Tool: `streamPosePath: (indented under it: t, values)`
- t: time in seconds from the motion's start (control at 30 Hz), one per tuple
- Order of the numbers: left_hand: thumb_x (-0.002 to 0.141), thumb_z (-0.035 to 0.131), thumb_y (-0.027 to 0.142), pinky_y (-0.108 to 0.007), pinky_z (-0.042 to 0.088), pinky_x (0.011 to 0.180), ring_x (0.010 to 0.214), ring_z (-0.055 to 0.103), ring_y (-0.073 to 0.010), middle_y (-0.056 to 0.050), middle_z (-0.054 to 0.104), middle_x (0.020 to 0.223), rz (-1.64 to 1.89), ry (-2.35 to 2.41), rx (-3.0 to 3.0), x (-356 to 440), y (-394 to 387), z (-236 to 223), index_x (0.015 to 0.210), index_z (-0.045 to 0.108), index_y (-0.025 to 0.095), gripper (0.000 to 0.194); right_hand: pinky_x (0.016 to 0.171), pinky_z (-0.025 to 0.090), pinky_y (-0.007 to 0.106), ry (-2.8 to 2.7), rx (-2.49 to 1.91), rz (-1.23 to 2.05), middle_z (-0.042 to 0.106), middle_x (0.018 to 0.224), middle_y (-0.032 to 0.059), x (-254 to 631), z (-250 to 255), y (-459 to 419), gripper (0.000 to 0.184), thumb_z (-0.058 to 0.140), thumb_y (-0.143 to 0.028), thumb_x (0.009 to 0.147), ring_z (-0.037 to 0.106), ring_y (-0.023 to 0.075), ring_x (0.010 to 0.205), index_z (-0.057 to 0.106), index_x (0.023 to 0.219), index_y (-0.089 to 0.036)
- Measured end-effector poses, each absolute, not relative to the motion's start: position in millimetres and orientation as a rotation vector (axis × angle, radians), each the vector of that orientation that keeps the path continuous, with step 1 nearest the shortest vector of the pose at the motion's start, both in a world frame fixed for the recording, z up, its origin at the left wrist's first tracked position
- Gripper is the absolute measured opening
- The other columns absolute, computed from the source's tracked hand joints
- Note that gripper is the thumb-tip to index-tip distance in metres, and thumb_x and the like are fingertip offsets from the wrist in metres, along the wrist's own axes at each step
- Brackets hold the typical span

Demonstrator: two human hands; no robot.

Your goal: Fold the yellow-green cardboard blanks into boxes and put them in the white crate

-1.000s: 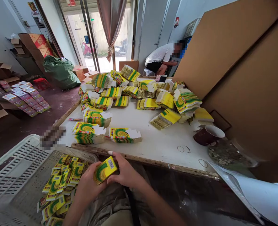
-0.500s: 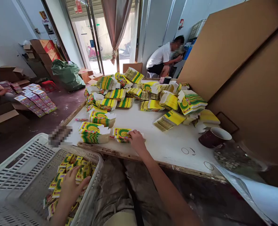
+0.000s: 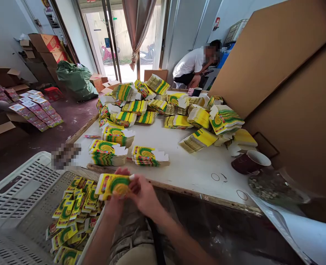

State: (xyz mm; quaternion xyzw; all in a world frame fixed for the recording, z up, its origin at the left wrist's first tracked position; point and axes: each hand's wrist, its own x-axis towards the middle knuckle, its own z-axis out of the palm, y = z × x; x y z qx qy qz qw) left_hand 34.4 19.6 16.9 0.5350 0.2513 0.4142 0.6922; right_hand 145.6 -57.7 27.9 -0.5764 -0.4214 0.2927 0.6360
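Both my hands hold one flat yellow-and-green carton blank (image 3: 112, 185) just in front of the table's near edge. My left hand (image 3: 115, 197) grips it from below and behind, mostly hidden by the carton. My right hand (image 3: 143, 193) pinches its right end with closed fingers. Just beyond, on the white table (image 3: 179, 165), lie two short stacks of the same flat cartons (image 3: 148, 156), (image 3: 106, 152). Lower left, a white plastic crate (image 3: 16, 198) holds several folded yellow-green boxes (image 3: 71, 217).
Many more carton stacks (image 3: 163, 106) crowd the table's far half. A dark mug (image 3: 250, 162) and a bag of small pieces (image 3: 276, 187) sit at the right, below large cardboard sheets (image 3: 290, 73). Another person (image 3: 194, 66) sits by the doorway. Boxes and a green sack (image 3: 74, 79) line the left.
My right hand came back from the near stack with a flat carton. My left hand rose out of the crate and joined it on the carton.
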Motion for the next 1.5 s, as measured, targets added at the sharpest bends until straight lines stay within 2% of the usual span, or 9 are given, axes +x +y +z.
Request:
streamPosePath:
  t: [0.23, 0.43, 0.63, 0.77, 0.9, 1.03, 1.13, 1.3, 1.5]
  values:
    - [0.078, 0.065, 0.061, -0.023, 0.050, 0.056, 0.057, 0.049, -0.0113, 0.004, 0.046, 0.064, 1.170, 0.622, 0.834, 45, 25, 48, 0.078, 0.054, 0.021, 0.042, 0.080, 0.049, 0.030, -1.008, -1.188, 0.872, 0.060, 0.100, 0.0017, 100, 30, -71, 0.046, 0.080, -0.027, 0.067, 0.058, 0.0193, 0.090, 0.055, 0.105, -0.023]
    - [0.062, 0.075, 0.071, -0.026, 0.056, 0.068, 0.078, 0.064, -0.0166, -0.001, 0.066, 0.086, 1.080, 0.680, 0.922, 30, 15, 19, 0.096, 0.064, 0.022, 0.061, 0.060, 0.042, 0.024, -0.841, -1.283, 0.797, 0.052, 0.072, -0.0055, 123, 26, -65, 0.028, 0.074, -0.037, 0.075, 0.049, 0.0126, 0.064, 0.057, 0.092, -0.022]
    - [0.071, 0.078, 0.050, -0.030, 0.057, 0.072, 0.075, 0.069, -0.0208, -0.005, 0.075, 0.080, 0.930, 0.858, 1.238, 4, 24, 20, 0.080, 0.073, 0.016, 0.035, 0.056, 0.043, 0.026, -1.026, -1.428, 0.527, 0.056, 0.063, -0.0029, 153, 30, -74, 0.021, 0.064, -0.037, 0.085, 0.052, 0.0146, 0.059, 0.061, 0.071, -0.022]
    - [0.077, 0.071, 0.058, -0.041, 0.051, 0.098, 0.115, 0.063, -0.0321, -0.013, 0.068, 0.125, 0.790, 0.625, 1.570, -20, 42, 45, 0.123, 0.066, 0.019, 0.061, 0.078, 0.046, 0.036, -1.087, -1.498, 0.406, 0.064, 0.075, 0.0029, 178, 36, -83, 0.017, 0.066, -0.030, 0.084, 0.057, 0.0215, 0.078, 0.067, 0.069, -0.024]
    - [0.059, 0.087, 0.051, -0.053, 0.034, 0.114, 0.136, 0.044, -0.0393, -0.016, 0.050, 0.147, 0.581, 0.598, 1.958, -19, 42, 54, 0.142, 0.048, 0.022, 0.097, 0.107, 0.033, 0.047, -1.495, -1.533, 0.252, 0.068, 0.078, 0.0013, 178, 42, -86, 0.024, 0.056, -0.021, 0.093, 0.059, 0.0213, 0.091, 0.072, 0.077, -0.030]
    - [0.074, 0.075, 0.036, -0.050, 0.048, 0.101, 0.118, 0.060, -0.0330, -0.014, 0.062, 0.129, 0.341, 0.627, 2.106, -1, 26, 39, 0.132, 0.050, 0.021, 0.065, 0.120, 0.016, 0.052, -1.552, -1.481, 0.172, 0.065, 0.124, 0.0048, 158, 36, -88, 0.025, 0.063, -0.028, 0.090, 0.046, 0.0258, 0.131, 0.066, 0.115, -0.033]
    - [0.079, 0.068, 0.034, -0.044, 0.054, 0.090, 0.103, 0.065, -0.0291, -0.012, 0.065, 0.117, 0.431, 0.752, 2.161, 5, 17, 28, 0.130, 0.044, 0.019, 0.059, 0.119, 0.021, 0.053, -1.132, -1.476, 0.362, 0.039, 0.153, 0.0140, 148, 26, -87, 0.071, 0.068, -0.048, 0.084, 0.030, 0.0320, 0.144, 0.041, 0.145, -0.023]
    - [0.080, 0.066, 0.030, -0.040, 0.056, 0.082, 0.099, 0.067, -0.0274, -0.014, 0.061, 0.121, 0.473, 0.725, 2.270, 3, 11, 21, 0.140, 0.028, 0.019, 0.073, 0.104, 0.045, 0.044, -0.725, -1.174, 1.100, 0.066, 0.124, 0.0107, 136, 15, -77, 0.058, 0.044, -0.061, 0.093, 0.060, 0.0283, 0.116, 0.058, 0.131, -0.019]
    - [0.071, 0.061, 0.014, -0.037, 0.054, 0.081, 0.098, 0.067, -0.0257, -0.009, 0.063, 0.116, 0.426, 0.652, 2.306, 4, 6, 26, 0.117, 0.043, 0.023, 0.051, 0.109, 0.040, 0.046, -0.660, -1.167, 1.179, 0.066, 0.127, 0.0081, 132, 10, -71, 0.057, 0.064, -0.057, 0.082, 0.057, 0.0293, 0.122, 0.063, 0.126, -0.021]
